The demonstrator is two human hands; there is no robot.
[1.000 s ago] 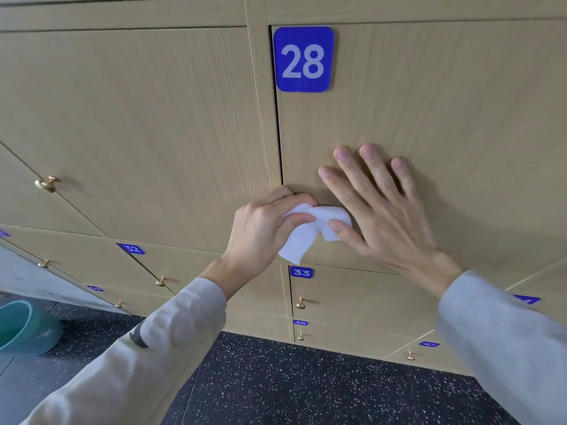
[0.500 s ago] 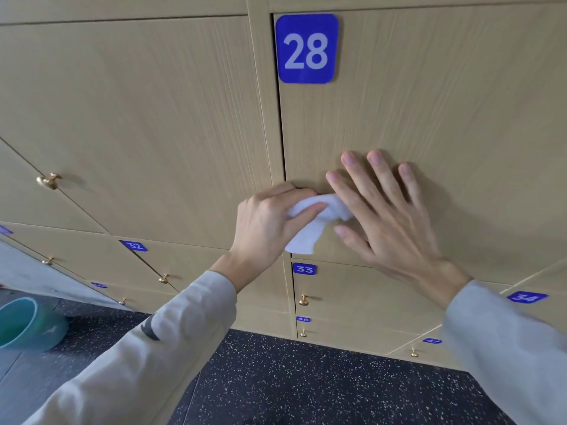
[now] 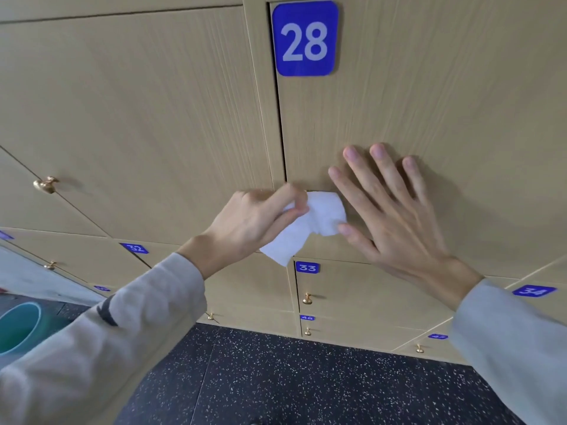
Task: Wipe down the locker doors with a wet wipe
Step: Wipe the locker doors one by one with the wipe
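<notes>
Your left hand (image 3: 254, 222) pinches the wet wipe (image 3: 310, 228) against locker door 28 (image 3: 429, 102), your right hand (image 3: 395, 216) lies flat and spread beside it, most doors seemingly unwiped

even soft light, motion blur, wide-angle warp

White wipe (image 3: 310, 223) (beige woodgrain doors (image 3: 429, 102))

Blue plates read 28 (image 3: 305, 38), 33 (image 3: 307, 267), 32 (image 3: 135, 248) on locker doors.
</notes>
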